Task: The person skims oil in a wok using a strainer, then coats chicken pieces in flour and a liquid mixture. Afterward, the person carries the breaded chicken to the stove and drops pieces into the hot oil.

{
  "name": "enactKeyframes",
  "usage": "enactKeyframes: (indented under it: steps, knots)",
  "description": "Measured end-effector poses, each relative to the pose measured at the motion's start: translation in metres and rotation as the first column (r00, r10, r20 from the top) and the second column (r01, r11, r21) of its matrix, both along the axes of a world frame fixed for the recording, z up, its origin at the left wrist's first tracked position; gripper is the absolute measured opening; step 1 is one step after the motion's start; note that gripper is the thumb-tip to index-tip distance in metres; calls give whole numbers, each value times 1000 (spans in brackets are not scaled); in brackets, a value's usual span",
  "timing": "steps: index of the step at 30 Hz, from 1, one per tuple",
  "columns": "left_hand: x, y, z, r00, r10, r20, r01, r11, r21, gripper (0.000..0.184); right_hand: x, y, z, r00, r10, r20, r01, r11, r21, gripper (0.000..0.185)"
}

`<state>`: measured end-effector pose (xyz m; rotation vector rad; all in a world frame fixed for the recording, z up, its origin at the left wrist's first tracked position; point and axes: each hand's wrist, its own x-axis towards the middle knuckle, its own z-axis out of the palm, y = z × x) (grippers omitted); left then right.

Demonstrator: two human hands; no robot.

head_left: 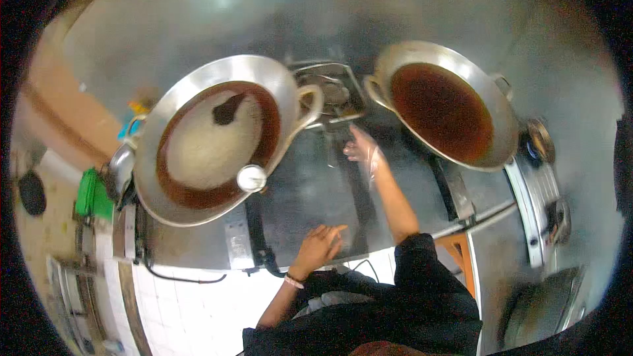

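Note:
My left hand [321, 247] is over the counter's front edge, its fingers loosely spread and holding nothing I can see. My right hand [361, 146] reaches forward between two woks, smeared by motion; its fingers look apart, with nothing visible in them. It is nearest to a square burner grate [330, 95]. The left wok [247, 66] holds dark brown liquid [271, 118] under pale foam [211, 138]. At its near rim sits a round white-faced dial [252, 178]. The right wok [412, 53] contains reddish-brown liquid [442, 112] without foam.
The woks' looped handles [313, 107] jut toward the middle of the metal counter [297, 204]. A metal bowl or ladle [121, 168] and a green object [93, 194] are at the left. Another burner [539, 142] stands at the right. A black hose [184, 279] hangs along the front.

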<state>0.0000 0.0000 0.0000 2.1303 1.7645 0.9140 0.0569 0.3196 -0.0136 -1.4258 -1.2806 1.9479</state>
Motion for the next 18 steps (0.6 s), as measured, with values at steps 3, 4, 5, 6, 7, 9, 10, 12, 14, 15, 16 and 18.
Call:
enactKeyframes:
  steps: [3, 4, 5, 6, 7, 9, 10, 12, 14, 15, 16, 18]
  knots:
    - [-50, -15, -9, 982, 149, 118, -143, 988, -54, 48, -81, 55, 0, 994, 98, -39, -101, 992, -75, 49]
    - [-46, -29, -21, 962, 187, 200, -173, 981, -85, 48, -74, 107, -80, 910, 328, -254, -314, 945, 94, 29]
    - [-38, -39, -28, 930, 225, 290, -199, 973, -114, 47, -56, 107, -95, 902, 254, -350, -219, 966, 137, 23]
    - [-37, -52, -24, 920, 269, 285, -241, 962, -130, 47, -57, 120, -120, 864, 312, -396, -224, 941, 252, 21]
    - [-38, -61, -19, 897, 323, 302, -291, 945, -146, 47, -58, 133, -145, 820, 368, -438, -214, 908, 361, 20]
    - [-48, -76, -19, 864, 398, 307, -365, 917, -161, 46, -75, 114, -101, 949, 124, -290, -22, 944, 330, 9]
    - [-52, -79, -27, 850, 435, 297, -399, 900, -177, 45, -74, 100, -70, 982, 132, -136, -93, 961, 262, 10]
    - [-56, -85, -34, 824, 436, 362, -401, 900, -171, 46, -67, 73, -35, 987, 155, 38, -159, 969, 187, 12]
    - [-61, -91, -25, 824, 421, 380, -385, 907, -169, 48, -68, 55, -9, 961, 221, 168, -270, 887, 376, 13]
    - [-63, -91, -21, 829, 402, 389, -361, 916, -176, 51, -69, 48, 2, 948, 236, 216, -309, 846, 435, 14]
    - [-64, -92, -23, 831, 386, 400, -342, 922, -180, 53, -67, 43, 11, 967, 250, 48, -245, 867, 434, 16]
    - [-67, -93, -26, 830, 355, 430, -283, 933, -223, 53, -75, 42, 26, 984, 68, -165, -32, 977, 213, 19]
